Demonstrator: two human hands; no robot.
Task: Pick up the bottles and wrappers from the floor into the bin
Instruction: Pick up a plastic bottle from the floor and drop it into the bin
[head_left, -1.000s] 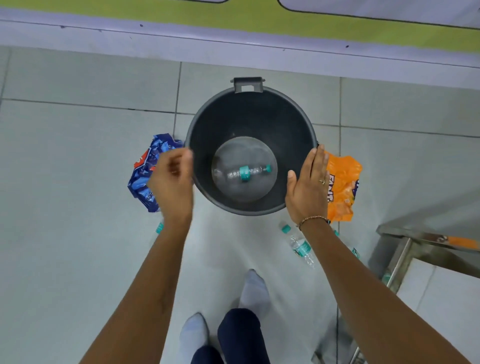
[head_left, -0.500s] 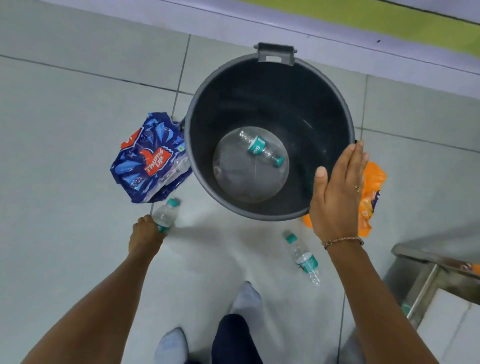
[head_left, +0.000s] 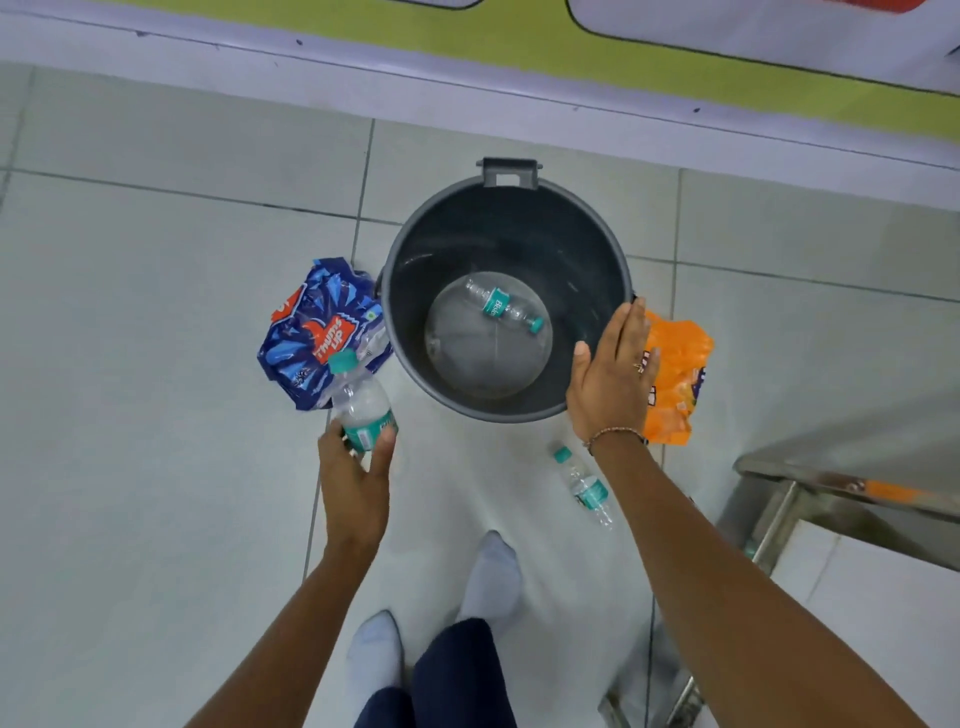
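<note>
Left hand (head_left: 358, 478) grips a small bottle (head_left: 363, 405) by its base, cap up — ready for the bin (head_left: 415, 249) beside it. Right hand (head_left: 613, 379), fingers flat and empty, rests at the rim — steadying, probably.

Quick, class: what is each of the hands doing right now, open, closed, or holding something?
Left hand: closed around a water bottle, lifted off the floor.
Right hand: open, empty, by the bin rim.

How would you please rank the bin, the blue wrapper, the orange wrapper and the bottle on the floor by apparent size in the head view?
1. bin
2. blue wrapper
3. orange wrapper, partly hidden behind the right hand, so unsure
4. bottle on the floor
</note>
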